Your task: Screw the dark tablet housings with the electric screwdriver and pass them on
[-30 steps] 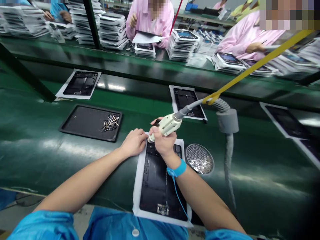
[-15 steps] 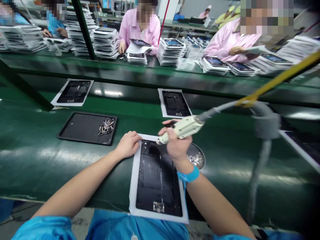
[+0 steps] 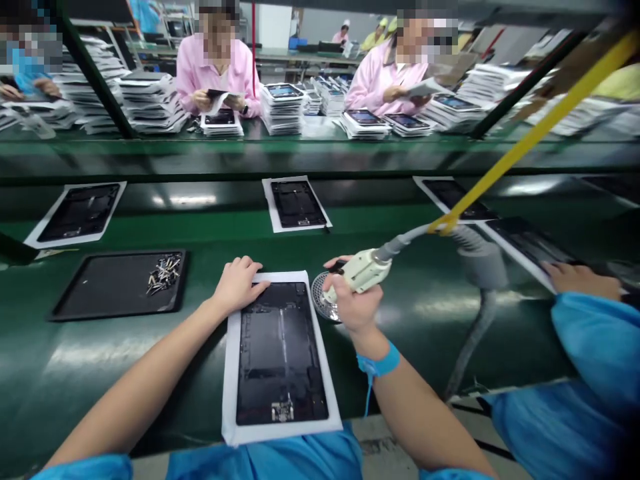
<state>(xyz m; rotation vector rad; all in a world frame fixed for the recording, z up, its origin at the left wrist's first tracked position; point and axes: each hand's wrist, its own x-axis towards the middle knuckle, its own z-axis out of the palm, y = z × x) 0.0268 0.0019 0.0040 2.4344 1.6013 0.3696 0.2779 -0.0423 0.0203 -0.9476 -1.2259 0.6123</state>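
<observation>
My right hand [image 3: 356, 303] is wrapped round a pale electric screwdriver [image 3: 367, 268], its thumb and fingers near the tip end. A blue band circles that wrist. The tip is over a round perforated metal dish [image 3: 320, 300], partly hidden behind my hand. Lying before me on a white sheet [image 3: 231, 400] is an opened black tablet [image 3: 270, 347], its inner parts showing. My left hand [image 3: 239, 287] rests at the sheet's far left corner, thumb stretched onto the tablet's edge and the other fingers apart from the thumb.
A black tray [image 3: 115, 287] with loose small parts [image 3: 164, 273] sits at left. Other tablets on white sheets, one [image 3: 297, 203] straight ahead, lie along the line. A co-worker's hand [image 3: 583, 280] touches a tablet at right. A grey cable [image 3: 473, 353] hangs from a yellow strap [image 3: 540, 133].
My right hand has moved the screwdriver off the tablet's upper part to above the dish. My left thumb now reaches onto the tablet. The view has turned right, bringing in a co-worker's arm.
</observation>
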